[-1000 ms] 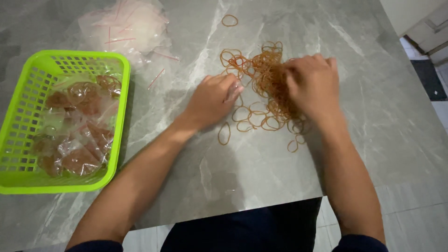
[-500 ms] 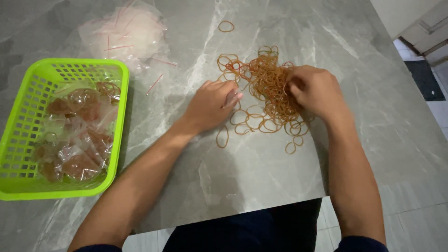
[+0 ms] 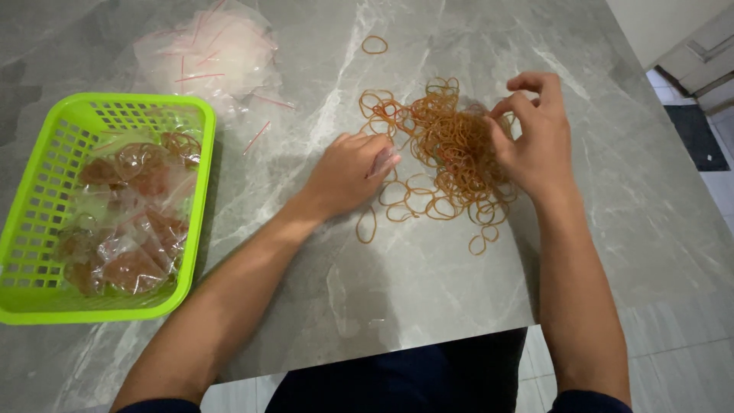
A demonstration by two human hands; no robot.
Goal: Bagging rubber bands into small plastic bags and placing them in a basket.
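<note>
Bags in basket: a lime-green slotted basket [image 3: 200, 164] at the table's left edge holds small clear plastic bags [image 3: 126, 206], each filled with brown bands, lying flat and overlapping.
Empty bags: a loose heap of clear bags with thin red strips [image 3: 206, 53] sits on the grey marbled table [image 3: 428, 306] just beyond the basket.
Rubber bands: a tangled mound of tan-orange rubber bands [image 3: 447, 145] lies mid-table between the hands, with single loops scattered along its near edge (one stray loop [image 3: 374, 44] lies well apart, farther up the table).
Lie of the pile: roughly round with no clear long axis; the loose loops lie flat.
Left hand [image 3: 348, 172]: curled, knuckles up, at the pile's left edge; what it holds is hidden.
Right hand [image 3: 535, 134]: raised at the pile's right edge, thumb and forefinger pinched on bands.
</note>
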